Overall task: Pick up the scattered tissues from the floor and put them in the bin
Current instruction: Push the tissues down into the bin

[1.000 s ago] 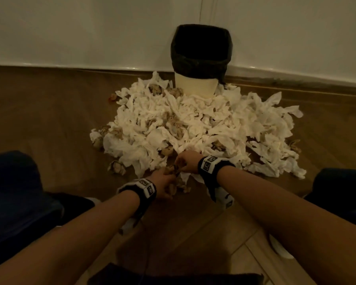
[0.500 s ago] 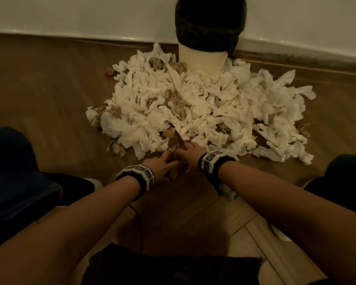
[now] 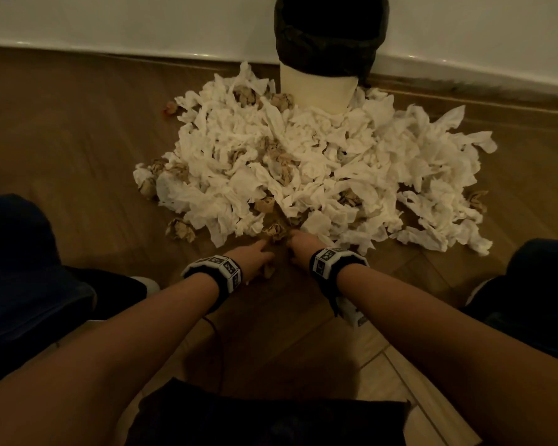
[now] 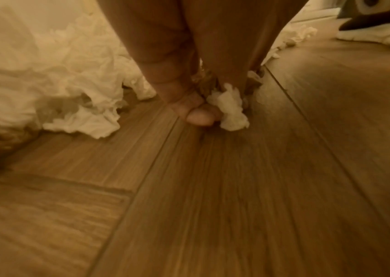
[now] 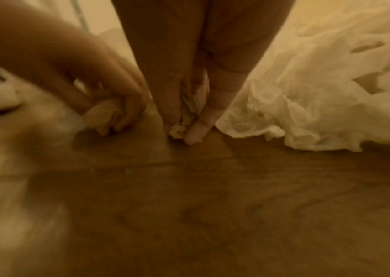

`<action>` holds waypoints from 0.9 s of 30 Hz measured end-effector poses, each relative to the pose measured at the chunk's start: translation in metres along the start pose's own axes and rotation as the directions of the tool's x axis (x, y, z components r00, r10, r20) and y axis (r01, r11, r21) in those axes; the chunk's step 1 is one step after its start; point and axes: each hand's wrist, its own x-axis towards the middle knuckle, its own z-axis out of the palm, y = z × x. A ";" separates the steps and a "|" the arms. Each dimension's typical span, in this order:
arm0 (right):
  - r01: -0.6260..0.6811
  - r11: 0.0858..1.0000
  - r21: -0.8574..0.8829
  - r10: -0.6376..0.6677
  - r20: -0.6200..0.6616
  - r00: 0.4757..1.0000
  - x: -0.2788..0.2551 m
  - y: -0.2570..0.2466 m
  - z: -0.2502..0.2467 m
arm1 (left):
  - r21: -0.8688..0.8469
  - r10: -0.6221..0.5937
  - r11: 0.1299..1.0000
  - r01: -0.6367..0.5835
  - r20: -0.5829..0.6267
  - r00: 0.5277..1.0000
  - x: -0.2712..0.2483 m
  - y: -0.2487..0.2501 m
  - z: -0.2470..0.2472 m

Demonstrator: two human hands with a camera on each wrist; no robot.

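Gathering step: the left hand pinches a small white crumpled tissue wad, the right hand another, at the heap's near edge. Next, lift both into the black-lined bin against the wall, beyond the heap.

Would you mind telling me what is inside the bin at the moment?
The bin stands against the wall behind the tissue pile, with a black liner folded over its rim. Only its outer side shows from the head view, so whatever it contains is hidden.
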 end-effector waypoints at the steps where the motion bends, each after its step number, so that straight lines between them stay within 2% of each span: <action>1: -0.018 0.999 0.034 0.018 -0.012 1.000 0.000 0.001 -0.003 | -0.016 -0.014 1.000 0.013 -0.015 1.000 0.000 0.000 0.000; 5: -0.081 0.945 0.316 0.113 -0.084 0.990 -0.001 0.007 -0.010 | -0.179 -0.071 0.983 0.045 -0.137 0.988 0.000 0.004 0.000; 9: -0.184 0.863 0.470 0.215 -0.014 0.976 0.003 0.010 -0.013 | -0.308 -0.137 0.946 0.096 -0.114 0.984 0.002 0.006 -0.012; 11: -0.190 0.814 0.548 0.232 -0.008 0.973 0.004 0.010 -0.016 | -0.377 -0.172 0.919 0.115 -0.119 0.978 0.002 0.006 -0.017; 13: -0.167 0.800 0.577 0.232 -0.041 0.972 0.002 0.011 -0.018 | -0.400 -0.196 0.907 0.131 -0.127 0.972 0.002 0.009 -0.021; 16: -0.129 0.851 0.509 0.207 -0.100 0.973 -0.002 0.014 -0.022 | -0.405 -0.192 0.908 0.106 -0.178 0.965 0.002 0.016 -0.027; 18: -0.126 0.810 0.573 0.221 -0.099 0.970 -0.006 0.015 -0.025 | -0.477 -0.204 0.876 0.077 -0.220 0.954 -0.001 0.021 -0.033; 21: -0.137 0.756 0.640 0.227 -0.059 0.972 -0.012 0.016 -0.033 | -0.494 -0.220 0.867 0.063 -0.266 0.939 -0.005 0.024 -0.043; 24: -0.160 0.676 0.719 0.254 -0.023 0.967 -0.019 0.018 -0.044 | -0.559 -0.253 0.827 0.058 -0.278 0.927 -0.009 0.028 -0.051; 27: -0.151 0.685 0.713 0.269 -0.054 0.962 -0.028 0.020 -0.055 | -0.645 -0.259 0.764 -0.001 -0.308 0.915 -0.013 0.039 -0.066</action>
